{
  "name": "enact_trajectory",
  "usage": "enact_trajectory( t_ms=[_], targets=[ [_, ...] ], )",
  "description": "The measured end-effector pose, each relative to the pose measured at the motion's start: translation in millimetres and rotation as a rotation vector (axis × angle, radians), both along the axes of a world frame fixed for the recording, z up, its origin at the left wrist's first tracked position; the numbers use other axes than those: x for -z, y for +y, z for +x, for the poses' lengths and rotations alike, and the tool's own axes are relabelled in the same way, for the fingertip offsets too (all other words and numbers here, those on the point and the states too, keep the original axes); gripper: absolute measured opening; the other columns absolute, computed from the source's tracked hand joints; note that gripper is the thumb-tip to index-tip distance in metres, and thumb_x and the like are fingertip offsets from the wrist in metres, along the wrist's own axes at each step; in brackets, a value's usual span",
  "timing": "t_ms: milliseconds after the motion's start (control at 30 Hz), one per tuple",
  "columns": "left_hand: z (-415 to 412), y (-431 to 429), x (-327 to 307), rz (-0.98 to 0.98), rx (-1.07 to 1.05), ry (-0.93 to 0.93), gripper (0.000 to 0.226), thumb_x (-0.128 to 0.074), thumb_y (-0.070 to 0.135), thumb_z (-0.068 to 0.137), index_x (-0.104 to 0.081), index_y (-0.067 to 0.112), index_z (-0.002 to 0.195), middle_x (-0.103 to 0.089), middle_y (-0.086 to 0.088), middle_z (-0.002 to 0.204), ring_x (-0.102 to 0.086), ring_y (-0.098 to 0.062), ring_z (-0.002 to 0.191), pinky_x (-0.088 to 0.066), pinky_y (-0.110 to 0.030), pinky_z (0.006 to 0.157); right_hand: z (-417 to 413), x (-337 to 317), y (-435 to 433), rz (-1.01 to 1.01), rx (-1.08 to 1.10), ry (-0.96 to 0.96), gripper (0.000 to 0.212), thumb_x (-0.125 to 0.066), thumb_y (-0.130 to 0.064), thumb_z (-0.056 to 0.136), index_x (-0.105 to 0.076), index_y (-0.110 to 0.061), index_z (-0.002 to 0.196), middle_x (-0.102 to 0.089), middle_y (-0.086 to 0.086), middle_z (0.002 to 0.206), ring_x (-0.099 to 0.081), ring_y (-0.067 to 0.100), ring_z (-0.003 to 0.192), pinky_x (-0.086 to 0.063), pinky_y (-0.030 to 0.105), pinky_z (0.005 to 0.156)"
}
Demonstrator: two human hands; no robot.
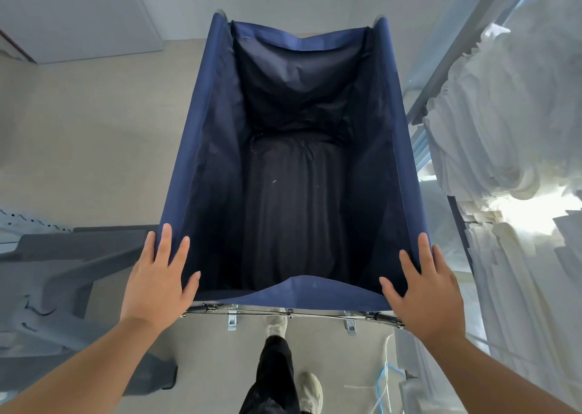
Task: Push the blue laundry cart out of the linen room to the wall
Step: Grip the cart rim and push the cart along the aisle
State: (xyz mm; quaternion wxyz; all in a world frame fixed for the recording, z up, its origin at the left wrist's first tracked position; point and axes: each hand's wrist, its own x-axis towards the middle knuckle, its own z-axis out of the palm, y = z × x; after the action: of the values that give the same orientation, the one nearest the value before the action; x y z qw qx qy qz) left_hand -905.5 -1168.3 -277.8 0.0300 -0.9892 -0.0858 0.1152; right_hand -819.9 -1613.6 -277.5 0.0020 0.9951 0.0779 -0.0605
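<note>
Cart: the big blue cloth laundry cart (201, 149) with a metal frame stands right in front of me on the pale floor (94, 136).
Left hand: my left hand (159, 283) lies flat, fingers spread, on the near left corner.
Right hand: my right hand (423, 291) lies flat, fingers spread, on the near right corner.
Right side: white folded linen (491, 124) on shelves, just beside the cart.
Left side: a grey plastic cart (63, 281), near my arm.

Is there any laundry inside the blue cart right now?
No, the blue cart is empty: only its dark fabric lining shows, while the white linens sit on the shelves to the right.
</note>
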Motion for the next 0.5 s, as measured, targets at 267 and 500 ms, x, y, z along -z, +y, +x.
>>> enact_trajectory(
  t_ms=[267,500],
  targets=[
    [49.6,15.3,1.5,-0.011,0.006,0.002,0.074,-0.03,0.054,0.088,-0.048,0.008,0.143,-0.029,-0.025,0.157,-0.03,-0.05,0.142,-0.057,-0.056,0.082,46.1,-1.2,14.2,-0.025,0.015,0.0,0.076,-0.033,-0.064,0.086,-0.063,-0.01,0.13,-0.034,0.017,0.158,-0.04,0.043,0.139,-0.048,0.055,0.098],
    [97.5,30.8,3.3,-0.036,0.022,-0.006,0.072,-0.031,0.052,0.089,-0.048,0.007,0.143,-0.028,-0.026,0.157,-0.03,-0.051,0.141,-0.056,-0.057,0.082,90.4,-0.8,26.8,-0.061,0.032,0.02,0.077,-0.033,-0.064,0.085,-0.059,-0.011,0.134,-0.028,0.016,0.16,-0.036,0.041,0.142,-0.047,0.054,0.1]
  ],
)
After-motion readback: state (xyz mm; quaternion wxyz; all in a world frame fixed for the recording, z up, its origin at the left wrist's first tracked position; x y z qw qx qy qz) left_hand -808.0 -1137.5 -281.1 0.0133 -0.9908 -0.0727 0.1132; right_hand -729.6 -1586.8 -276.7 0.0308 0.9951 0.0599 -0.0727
